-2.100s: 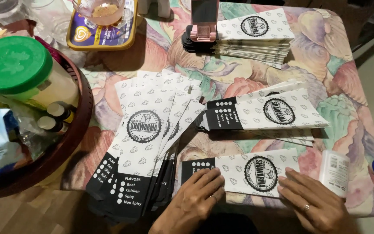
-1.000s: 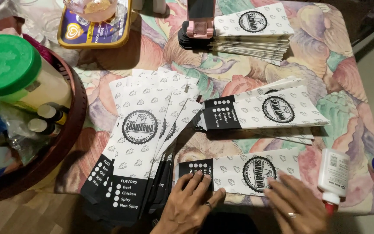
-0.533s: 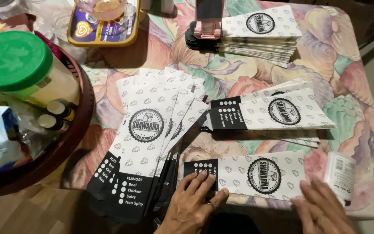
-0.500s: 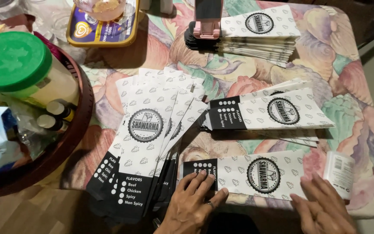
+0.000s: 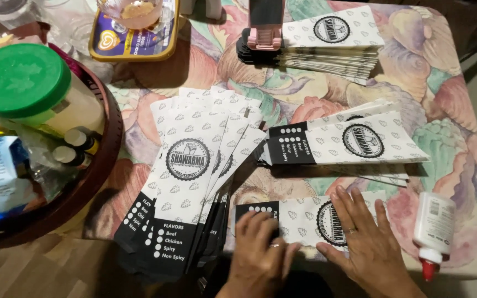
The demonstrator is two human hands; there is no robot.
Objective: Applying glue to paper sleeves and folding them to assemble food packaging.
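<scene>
Head view: flowered table [image 5: 459,138], seen from above.
Far left: brown basket [image 5: 106,160] with green-lidded jar [image 5: 23,83].
Left of centre: fanned flat bags [image 5: 194,182], overlapping, overhanging the near edge.
Left hand [image 5: 260,254]: fingers flat, gripping nothing, pressing the bag [image 5: 305,218] at its dark end.
Right hand [image 5: 362,240]: spread flat on the same bag's round mark, gripping nothing.
Right: glue bottle [image 5: 434,226] lying uncapped, just beside the bag.
Risk: likely skewed fold if palms slide; likely glue smears from open nozzle.

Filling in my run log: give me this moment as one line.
left hand: flat on pouch | right hand: flat on pouch | glue bottle: lying right of it | fanned pouches: left
</scene>
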